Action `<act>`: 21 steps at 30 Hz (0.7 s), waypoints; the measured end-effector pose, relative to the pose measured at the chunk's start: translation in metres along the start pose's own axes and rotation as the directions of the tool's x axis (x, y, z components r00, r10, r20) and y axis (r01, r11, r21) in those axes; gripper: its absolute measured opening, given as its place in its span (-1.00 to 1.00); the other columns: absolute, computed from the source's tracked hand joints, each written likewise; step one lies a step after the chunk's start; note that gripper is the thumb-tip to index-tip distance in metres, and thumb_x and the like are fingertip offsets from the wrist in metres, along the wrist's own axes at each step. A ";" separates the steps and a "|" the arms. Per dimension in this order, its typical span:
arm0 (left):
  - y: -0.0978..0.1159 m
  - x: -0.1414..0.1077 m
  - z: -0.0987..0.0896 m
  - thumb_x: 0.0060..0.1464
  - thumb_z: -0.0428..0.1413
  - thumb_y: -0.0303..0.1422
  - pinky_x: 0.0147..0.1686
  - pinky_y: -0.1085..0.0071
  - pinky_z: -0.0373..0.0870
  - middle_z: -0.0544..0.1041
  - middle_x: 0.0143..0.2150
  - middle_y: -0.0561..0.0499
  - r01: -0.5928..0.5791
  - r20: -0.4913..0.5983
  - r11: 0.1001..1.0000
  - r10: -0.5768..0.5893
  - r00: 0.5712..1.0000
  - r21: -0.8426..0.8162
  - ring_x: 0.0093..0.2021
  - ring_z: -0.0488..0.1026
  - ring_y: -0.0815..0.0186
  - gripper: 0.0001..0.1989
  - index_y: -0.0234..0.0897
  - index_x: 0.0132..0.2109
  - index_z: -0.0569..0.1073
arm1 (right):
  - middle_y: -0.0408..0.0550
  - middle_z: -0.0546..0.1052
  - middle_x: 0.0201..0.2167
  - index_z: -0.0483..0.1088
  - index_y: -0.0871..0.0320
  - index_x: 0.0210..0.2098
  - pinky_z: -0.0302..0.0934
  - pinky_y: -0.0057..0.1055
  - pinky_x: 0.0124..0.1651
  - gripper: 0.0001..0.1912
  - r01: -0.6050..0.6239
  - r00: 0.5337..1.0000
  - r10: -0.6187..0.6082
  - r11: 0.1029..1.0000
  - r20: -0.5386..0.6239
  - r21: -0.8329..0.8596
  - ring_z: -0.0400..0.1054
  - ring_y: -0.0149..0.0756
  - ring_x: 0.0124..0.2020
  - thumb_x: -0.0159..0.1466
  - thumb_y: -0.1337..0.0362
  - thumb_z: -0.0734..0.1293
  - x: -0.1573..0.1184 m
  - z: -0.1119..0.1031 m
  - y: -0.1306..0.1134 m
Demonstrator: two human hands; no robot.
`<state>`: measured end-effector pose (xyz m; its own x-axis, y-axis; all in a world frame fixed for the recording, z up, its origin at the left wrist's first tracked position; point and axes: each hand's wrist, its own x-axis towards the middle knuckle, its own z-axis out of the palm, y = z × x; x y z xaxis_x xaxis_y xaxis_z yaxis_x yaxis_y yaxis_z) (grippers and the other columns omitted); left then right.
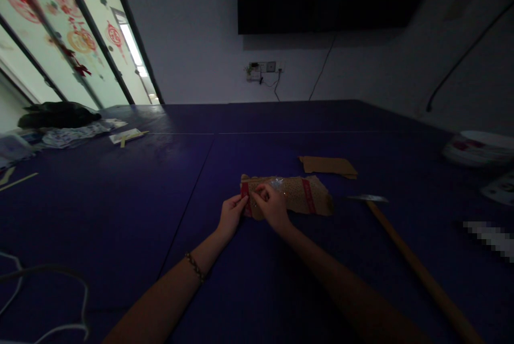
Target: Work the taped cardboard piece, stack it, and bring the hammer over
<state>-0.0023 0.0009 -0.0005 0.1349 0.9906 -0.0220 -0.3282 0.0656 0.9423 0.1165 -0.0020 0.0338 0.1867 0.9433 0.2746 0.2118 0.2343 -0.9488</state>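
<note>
A torn piece of cardboard (297, 202) with red printed bands lies on the dark blue table in front of me. My left hand (232, 216) pinches its left edge between thumb and fingers. Over the left part of the cardboard, my right hand (273, 206) is closed in a pinch; whatever is between its fingertips is too small to make out. A bit of clear, shiny plastic (277, 183) shows just behind the right hand. To the right lies a hammer (415, 265) with a metal head and a long wooden handle, apart from both hands.
Behind the held piece lies a smaller cardboard strip (329, 166). A bowl (477, 148) stands at the right edge. Papers (76, 134) and a dark bag (58, 115) sit at the far left. A white cable (85, 301) loops at the lower left.
</note>
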 end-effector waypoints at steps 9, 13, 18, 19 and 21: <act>0.002 -0.003 0.002 -0.20 0.16 -0.21 -0.58 0.51 0.28 0.42 -0.61 0.08 -0.048 0.018 0.997 0.047 0.999 0.059 -0.64 0.31 0.45 -0.72 -0.39 -0.42 0.48 | -0.18 0.33 -0.63 0.31 0.16 -0.49 0.06 -0.45 -0.44 -0.91 0.202 0.977 -0.214 0.876 0.021 -0.438 0.22 -0.37 -0.57 0.07 0.30 0.19 -0.003 0.000 0.007; 0.006 -0.006 0.004 -0.19 0.16 -0.22 -0.58 0.52 0.26 0.42 -0.61 0.08 -0.075 0.022 0.994 0.073 0.997 0.079 -0.63 0.31 0.44 -0.74 -0.39 -0.46 0.47 | -0.17 0.33 -0.65 0.29 0.16 -0.50 0.08 -0.45 -0.45 -0.90 0.250 0.965 -0.256 0.838 0.056 -0.484 0.22 -0.36 -0.59 0.07 0.31 0.17 -0.002 0.000 0.011; 0.007 -0.006 0.004 -0.17 0.14 -0.24 -0.57 0.53 0.23 0.41 -0.62 0.09 -0.115 0.027 0.985 0.112 0.993 0.128 -0.61 0.30 0.44 -0.76 -0.38 -0.50 0.47 | -0.15 0.33 -0.65 0.26 0.14 -0.55 0.08 -0.43 -0.45 -0.92 0.259 0.963 -0.263 0.830 0.062 -0.495 0.24 -0.34 -0.57 0.04 0.30 0.17 -0.001 0.001 0.018; 0.008 -0.007 0.004 -0.16 0.14 -0.24 -0.57 0.53 0.23 0.41 -0.62 0.09 -0.117 0.026 0.984 0.115 0.993 0.133 -0.61 0.30 0.44 -0.76 -0.38 -0.50 0.47 | -0.14 0.34 -0.64 0.26 0.15 -0.54 0.09 -0.43 -0.45 -0.92 0.261 0.962 -0.266 0.830 0.062 -0.493 0.25 -0.33 -0.56 0.04 0.30 0.17 -0.001 0.001 0.018; 0.009 -0.007 0.005 -0.16 0.13 -0.25 -0.56 0.52 0.23 0.41 -0.63 0.09 -0.122 0.028 0.983 0.119 0.993 0.139 -0.62 0.29 0.45 -0.77 -0.38 -0.50 0.46 | -0.11 0.37 -0.60 0.27 0.16 -0.50 0.11 -0.42 -0.42 -0.91 0.268 0.960 -0.271 0.832 0.065 -0.485 0.26 -0.32 -0.54 0.05 0.29 0.17 -0.001 0.001 0.019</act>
<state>-0.0019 -0.0061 0.0095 0.1206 0.9877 0.0995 -0.2091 -0.0727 0.9752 0.1193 0.0014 0.0149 0.0599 0.8576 0.5109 0.6917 0.3333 -0.6406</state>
